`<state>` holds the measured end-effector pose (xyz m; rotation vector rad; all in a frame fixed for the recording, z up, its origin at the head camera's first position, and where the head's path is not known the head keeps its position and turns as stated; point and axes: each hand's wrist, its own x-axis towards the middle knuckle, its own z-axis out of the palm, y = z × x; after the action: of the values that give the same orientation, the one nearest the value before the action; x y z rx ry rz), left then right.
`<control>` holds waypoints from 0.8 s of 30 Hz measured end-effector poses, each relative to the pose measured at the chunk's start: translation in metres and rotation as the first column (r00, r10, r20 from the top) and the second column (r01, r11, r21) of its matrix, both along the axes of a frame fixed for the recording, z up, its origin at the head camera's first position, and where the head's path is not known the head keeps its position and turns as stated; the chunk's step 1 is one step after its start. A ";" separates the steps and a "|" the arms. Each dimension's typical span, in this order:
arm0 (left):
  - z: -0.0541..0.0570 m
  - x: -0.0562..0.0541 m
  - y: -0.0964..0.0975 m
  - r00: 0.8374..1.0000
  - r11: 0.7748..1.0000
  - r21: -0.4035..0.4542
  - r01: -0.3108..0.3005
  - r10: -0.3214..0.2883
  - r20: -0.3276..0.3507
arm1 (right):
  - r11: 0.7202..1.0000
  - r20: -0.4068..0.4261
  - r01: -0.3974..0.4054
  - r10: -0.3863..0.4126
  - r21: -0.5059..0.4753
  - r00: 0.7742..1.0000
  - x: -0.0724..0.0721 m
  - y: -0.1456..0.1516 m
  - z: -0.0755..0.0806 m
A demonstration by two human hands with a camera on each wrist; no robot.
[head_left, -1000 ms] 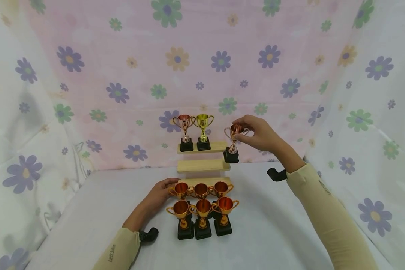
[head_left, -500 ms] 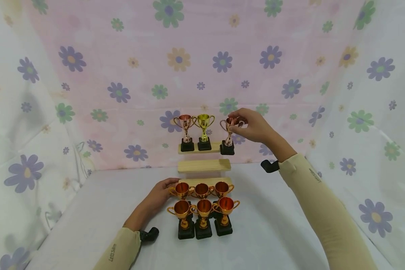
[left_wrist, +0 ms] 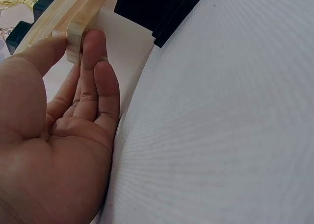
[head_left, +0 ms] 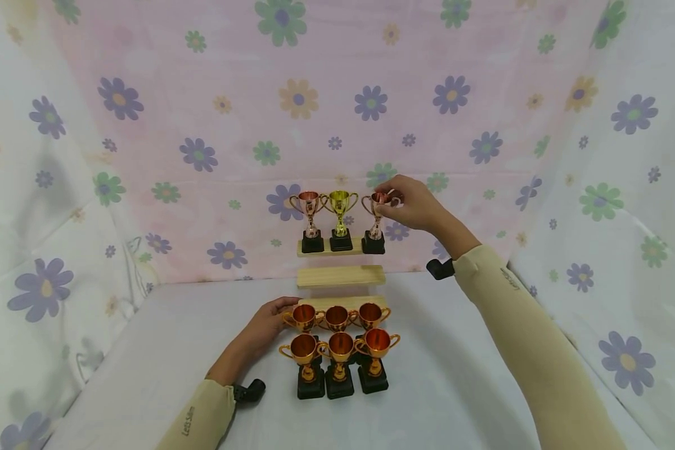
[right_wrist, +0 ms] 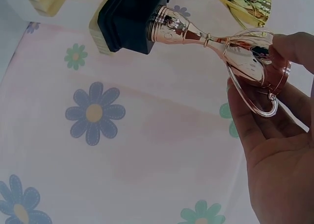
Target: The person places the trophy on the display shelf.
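My right hand (head_left: pixel 413 205) pinches the cup of a rose-gold trophy (head_left: pixel 375 226) between thumb and fingers. In the right wrist view the trophy's black base (right_wrist: pixel 132 20) sits on the top wooden step at its right end. A gold trophy (head_left: pixel 340 219) and another rose-gold trophy (head_left: pixel 311 219) stand to its left on that same step. Low at the left, my left hand (head_left: pixel 263 325) grips the end of the bottom step of the wooden display stand (head_left: pixel 340 275). The left wrist view has the thumb (left_wrist: pixel 46 52) on one face of the board and fingertips on the other.
Two rows of bronze-orange trophies (head_left: pixel 340 353) with black bases stand in front of the stand, close together. The white-covered table (head_left: pixel 439 375) spreads around them. A flowered cloth (head_left: pixel 230 125) hangs behind and at both sides.
My right hand has carried the rose-gold trophy left and up, from beside the stand onto the right end of the top step. The left hand stays where it was.
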<state>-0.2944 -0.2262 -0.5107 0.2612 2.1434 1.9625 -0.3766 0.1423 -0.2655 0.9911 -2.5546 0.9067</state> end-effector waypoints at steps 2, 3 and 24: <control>-0.001 -0.001 0.000 1.000 1.000 -0.002 -0.008 0.008 0.007 | 1.000 -0.007 0.001 -0.001 0.001 1.000 -0.003 -0.002 -0.001; -0.001 -0.001 0.000 1.000 1.000 0.000 -0.012 0.012 0.011 | 1.000 -0.007 0.000 0.000 0.000 1.000 -0.004 -0.004 -0.001; 0.000 -0.001 0.000 1.000 1.000 0.004 -0.009 0.009 0.018 | 0.999 0.004 0.042 -0.042 0.025 0.999 -0.017 -0.019 -0.004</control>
<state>-0.2949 -0.2264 -0.5111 0.2343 2.1328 1.9669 -0.3931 0.1235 -0.2697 0.9392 -2.5864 0.8690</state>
